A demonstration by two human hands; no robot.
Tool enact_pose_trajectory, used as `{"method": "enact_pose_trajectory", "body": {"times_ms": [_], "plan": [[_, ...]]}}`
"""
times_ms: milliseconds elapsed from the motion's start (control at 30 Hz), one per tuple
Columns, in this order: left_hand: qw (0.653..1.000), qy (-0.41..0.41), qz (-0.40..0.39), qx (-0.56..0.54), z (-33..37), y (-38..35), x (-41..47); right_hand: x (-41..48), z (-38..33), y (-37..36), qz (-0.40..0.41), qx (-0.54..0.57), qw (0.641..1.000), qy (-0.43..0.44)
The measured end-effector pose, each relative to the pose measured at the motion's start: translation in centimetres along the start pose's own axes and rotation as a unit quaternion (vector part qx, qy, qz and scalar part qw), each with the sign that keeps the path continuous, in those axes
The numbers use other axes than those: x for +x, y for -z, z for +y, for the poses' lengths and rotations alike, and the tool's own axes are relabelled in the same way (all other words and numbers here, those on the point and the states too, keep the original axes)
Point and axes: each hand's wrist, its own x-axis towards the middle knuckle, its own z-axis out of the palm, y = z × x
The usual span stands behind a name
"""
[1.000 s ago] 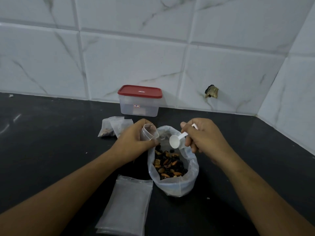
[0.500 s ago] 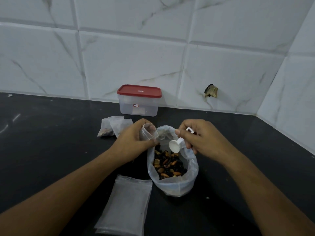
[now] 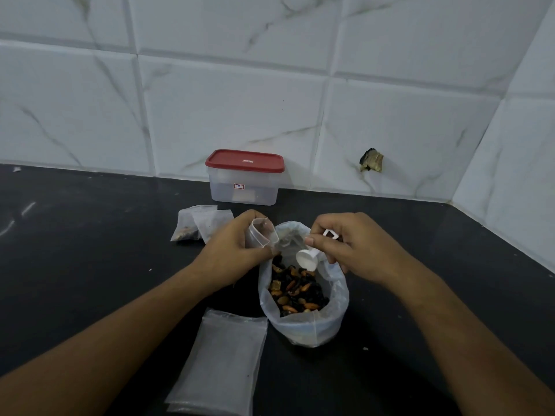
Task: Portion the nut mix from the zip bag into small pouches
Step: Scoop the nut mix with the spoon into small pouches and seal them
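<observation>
Left-hand grip (image 3: 234, 250): the fingers are curled round a small clear pouch (image 3: 261, 235) and hold its mouth open. The pouch sits at the fingertips, tilted toward the bag.
Right-hand grip (image 3: 354, 250): thumb and fingers pinch the handle of a white scoop (image 3: 306, 259). The handle's end pokes out above the knuckles, and the bowl hangs below the thumb.
Zip bag (image 3: 303, 328): it stands upright on the dark worktop (image 3: 90, 250) between the two hands, with its top folded down and open.
Nut mix (image 3: 295, 291): dark and orange-brown pieces lie low inside the bag, under the scoop's bowl.
Pouch to bag: the held pouch is just beside the bag's far left rim, near the scoop.
Empty pouches (image 3: 225, 361): a flat stack lies near the bag's left side, under the left forearm.
Filled pouches (image 3: 198, 225): two lie behind the left hand, partly covered by it.
Container (image 3: 244, 178): a clear tub with a red lid stands against the tiled wall (image 3: 240, 100).
Hard to make out: I can't tell whether the scoop carries anything or whether it touches the mix. The pouch's lower part is hidden in the palm.
</observation>
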Motion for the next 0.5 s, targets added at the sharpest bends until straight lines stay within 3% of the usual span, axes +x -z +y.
{"method": "enact_pose_trajectory", "body": {"times_ms": [233, 500], "plan": [[1.0, 0.001, 0.0, -0.002, 0.07, -0.06, -0.05, -0.08, 0.25, 0.35, -0.007, 0.072, 0.996, -0.056], [1.0, 0.0, 0.0, -0.002, 0.07, -0.05, 0.03, -0.18, -0.11, 0.67, -0.023, 0.045, 0.998, -0.047]]}}
